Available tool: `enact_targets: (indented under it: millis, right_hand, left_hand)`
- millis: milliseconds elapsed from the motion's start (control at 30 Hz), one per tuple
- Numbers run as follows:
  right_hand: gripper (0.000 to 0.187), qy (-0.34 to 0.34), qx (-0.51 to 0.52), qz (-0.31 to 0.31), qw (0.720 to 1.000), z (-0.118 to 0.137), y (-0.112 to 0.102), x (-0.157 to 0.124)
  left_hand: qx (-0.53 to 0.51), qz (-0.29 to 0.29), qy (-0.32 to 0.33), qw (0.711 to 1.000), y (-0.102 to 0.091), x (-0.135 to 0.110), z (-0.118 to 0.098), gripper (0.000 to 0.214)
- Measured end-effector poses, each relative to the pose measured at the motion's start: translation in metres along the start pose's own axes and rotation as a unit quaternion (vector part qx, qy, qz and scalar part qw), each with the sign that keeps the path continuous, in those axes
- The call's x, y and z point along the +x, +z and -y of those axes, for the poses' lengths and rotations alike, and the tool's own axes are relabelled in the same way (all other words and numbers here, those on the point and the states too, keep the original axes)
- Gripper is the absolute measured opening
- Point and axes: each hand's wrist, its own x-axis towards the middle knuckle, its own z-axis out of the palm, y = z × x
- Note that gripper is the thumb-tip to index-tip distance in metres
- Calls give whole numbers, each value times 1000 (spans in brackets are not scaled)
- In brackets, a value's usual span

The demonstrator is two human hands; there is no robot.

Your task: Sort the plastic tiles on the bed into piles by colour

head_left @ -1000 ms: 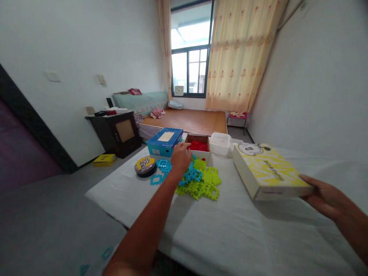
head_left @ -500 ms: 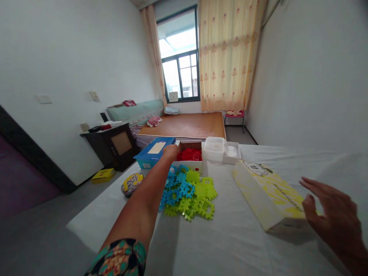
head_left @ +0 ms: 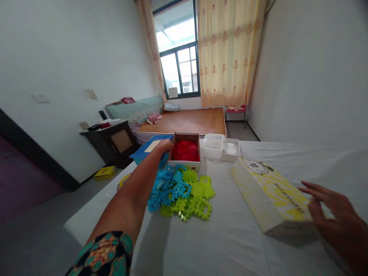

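Sitting near mid-frame: your left hand [head_left: 165, 147], between the blue box [head_left: 140, 151] and the left wall of the open box [head_left: 186, 165] with red pieces [head_left: 186, 150] inside; can't tell if it's gripping, fingertips unclear. Your right hand [head_left: 336, 218], lower right, has fingers loosely spread beside the yellow-and-white box [head_left: 276, 197]; contact unclear. Blue pieces [head_left: 166, 189] and green pieces [head_left: 198, 191] overlap in a heap, lower centre, just below the open box.

Left hand [head_left: 165, 146] at open box [head_left: 186, 165], red pieces [head_left: 186, 150] inside, blue-and-green heap [head_left: 184, 189] before it, right hand [head_left: 337, 214] by yellow-and-white box [head_left: 273, 195]
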Motion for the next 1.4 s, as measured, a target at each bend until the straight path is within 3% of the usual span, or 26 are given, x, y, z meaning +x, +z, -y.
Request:
enact_targets:
  millis: [100, 200, 400, 567, 733, 933, 1067, 1400]
  right_hand:
    - [33, 0, 14, 3, 1000, 2, -1, 0]
    - [27, -25, 23, 5, 999, 3, 2, -1]
    - [25, -32, 26, 29, 999, -6, 7, -4]
    - [26, -12, 44, 43, 998, -16, 10, -7]
    - [27, 11, 54, 58, 997, -20, 13, -8]
    - [30, 33, 61, 68, 995, -27, 18, -8]
    - [31, 48, 52, 72, 995, -29, 21, -8]
    - [30, 50, 57, 82, 994, -28, 18, -7]
  left_hand:
    - [29, 4, 4, 1000, -16, -12, 13, 29]
    - [53, -28, 4, 998, -20, -35, 23, 30]
    - [50, -93, 5, 994, 2, -87, 31, 34]
    - [24, -126, 2, 992, 15, -110, 34, 30]
    - [10, -171, 34, 985, 22, -121, 37, 33]
    - [-15, -235, 16, 972, 21, -123, 43, 49]
    - [-44, -277, -1, 960, 22, -126, 47, 44]
    - [-39, -309, -21, 950, 9, -138, 50, 36]
